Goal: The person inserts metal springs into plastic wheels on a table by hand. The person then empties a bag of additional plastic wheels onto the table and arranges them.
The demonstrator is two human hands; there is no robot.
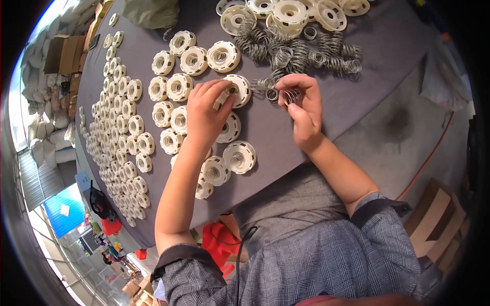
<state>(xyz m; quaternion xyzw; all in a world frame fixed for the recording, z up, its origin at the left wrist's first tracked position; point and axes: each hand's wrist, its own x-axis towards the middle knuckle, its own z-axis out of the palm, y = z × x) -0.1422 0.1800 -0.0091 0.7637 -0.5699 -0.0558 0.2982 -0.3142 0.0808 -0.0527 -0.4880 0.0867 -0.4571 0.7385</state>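
Note:
My right hand (307,115) is closed around a metal coil spring (291,96), held between thumb and fingers above the table. My left hand (206,109) pinches a small cream plastic piece (220,100), mostly hidden by the fingers. Just beyond those fingertips lies a cream notched plastic wheel (243,92). Rows of similar wheels surround the left hand, many with a spring standing in the middle, such as the nearest wheel (240,157). Close to the right hand, a few loose springs (265,87) trail off a grey heap of springs (288,53).
Cream rings without springs (290,14) are piled at the far edge. Many assembled wheels (122,122) crowd the left side of the grey-covered table (286,137). A green cloth bag (150,13) sits at the far left. Cardboard (436,219) stands on the floor at right.

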